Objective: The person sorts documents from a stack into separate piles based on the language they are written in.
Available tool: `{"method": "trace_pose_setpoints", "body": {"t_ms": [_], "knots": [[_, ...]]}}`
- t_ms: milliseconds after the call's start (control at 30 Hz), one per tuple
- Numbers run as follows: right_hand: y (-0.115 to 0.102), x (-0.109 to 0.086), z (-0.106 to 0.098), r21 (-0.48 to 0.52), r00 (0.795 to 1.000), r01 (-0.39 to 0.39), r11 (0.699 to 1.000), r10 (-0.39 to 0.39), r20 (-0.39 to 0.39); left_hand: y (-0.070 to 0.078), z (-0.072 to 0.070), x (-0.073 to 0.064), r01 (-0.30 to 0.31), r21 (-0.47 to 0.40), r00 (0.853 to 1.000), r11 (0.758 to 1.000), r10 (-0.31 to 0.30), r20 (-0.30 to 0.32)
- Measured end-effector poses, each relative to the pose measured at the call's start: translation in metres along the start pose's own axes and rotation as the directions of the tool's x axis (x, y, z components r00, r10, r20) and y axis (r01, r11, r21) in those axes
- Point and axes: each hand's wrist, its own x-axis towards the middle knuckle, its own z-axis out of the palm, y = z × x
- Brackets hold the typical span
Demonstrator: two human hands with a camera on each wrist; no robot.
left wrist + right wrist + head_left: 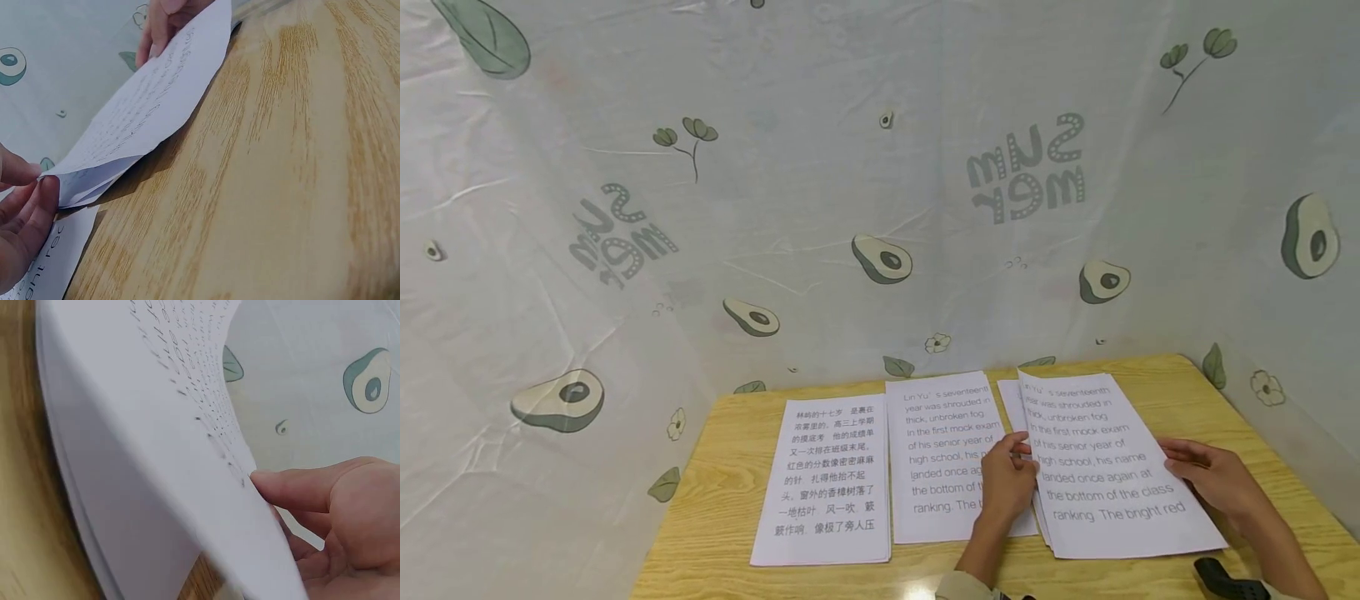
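Note:
A printed English sheet (1097, 467) is lifted and bowed over other paper on the right of the table. My left hand (1009, 479) pinches its left edge between thumb and fingertips; the left wrist view shows the left hand (25, 212) at that edge, with more paper under the raised sheet (137, 119). Along the right edge, my right hand (1213, 479) holds the sheet. In the right wrist view, the right hand (337, 512) has its thumb on the printed side and its other fingers behind, partly hidden.
A stack of Chinese-text pages (823, 483) lies at the left of the wooden table (715, 467). Beside it, English-text pages (936, 467) lie partly under my left forearm. A pale curtain (820, 167) with avocado prints hangs behind the table.

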Motion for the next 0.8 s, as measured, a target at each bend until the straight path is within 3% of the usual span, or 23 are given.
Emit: {"method": "trace_pose_setpoints", "body": {"t_ms": [300, 400, 533, 800], "knots": [[-0.004, -0.002, 0.004, -0.068, 0.999, 0.007, 0.998, -0.01, -0.033, 0.0, -0.003, 0.0, -0.011, 0.013, 1.0, 1.0, 0.011, 0.014], [-0.007, -0.008, 0.0, -0.143, 0.999, 0.03, 0.989, -0.036, -0.039, 0.001, -0.008, 0.0, -0.024, 0.043, 1.0, 0.999, 0.024, 0.015], [-0.013, -0.018, -0.007, -0.239, 0.995, 0.052, 0.97, -0.071, -0.074, 0.005, -0.021, 0.001, -0.038, 0.05, 0.999, 0.998, 0.037, 0.011], [-0.033, -0.029, -0.001, -0.145, 0.996, 0.066, 0.987, -0.073, -0.047, 0.0, -0.062, 0.004, -0.048, 0.031, 0.999, 0.998, 0.049, -0.021]]}}
